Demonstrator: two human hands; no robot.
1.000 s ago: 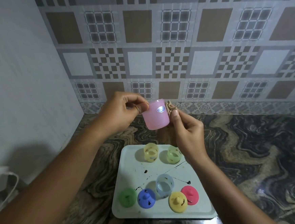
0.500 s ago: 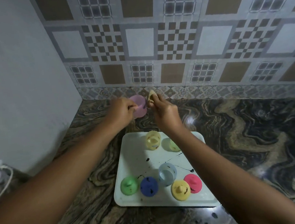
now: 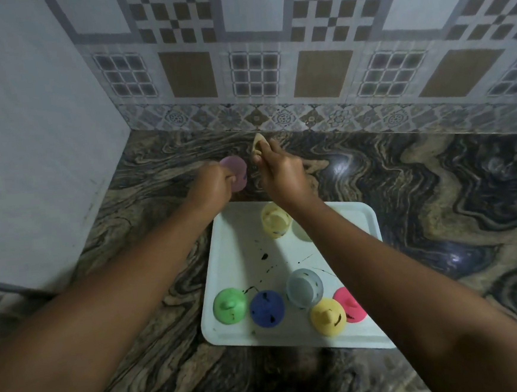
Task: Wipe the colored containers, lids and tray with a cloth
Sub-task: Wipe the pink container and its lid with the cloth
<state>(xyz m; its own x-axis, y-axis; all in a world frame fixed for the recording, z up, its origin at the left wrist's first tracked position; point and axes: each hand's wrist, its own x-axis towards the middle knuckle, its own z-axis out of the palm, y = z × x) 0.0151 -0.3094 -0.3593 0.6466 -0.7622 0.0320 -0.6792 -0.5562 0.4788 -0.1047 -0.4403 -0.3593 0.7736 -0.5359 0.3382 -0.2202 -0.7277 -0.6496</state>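
Gripping the pink container (image 3: 237,170) in the left hand (image 3: 211,184) and pinching a beige cloth (image 3: 258,144) in the right hand (image 3: 283,175)
Holding both close together toward the back left corner of the counter (image 3: 437,200), just beyond the far edge of the tray (image 3: 236,244), reaching past a yellow container (image 3: 275,222) by that edge, a pale blue container (image 3: 304,288) nearer the front, and a green lid (image 3: 230,304), blue lid (image 3: 266,309), yellow lid (image 3: 327,316) and pink lid (image 3: 350,305) along the near edge

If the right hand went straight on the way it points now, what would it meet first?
Likely the tiled wall: the right hand, pinching the cloth, points away over bare counter; the pink container sits left of that line. Depth is unclear.
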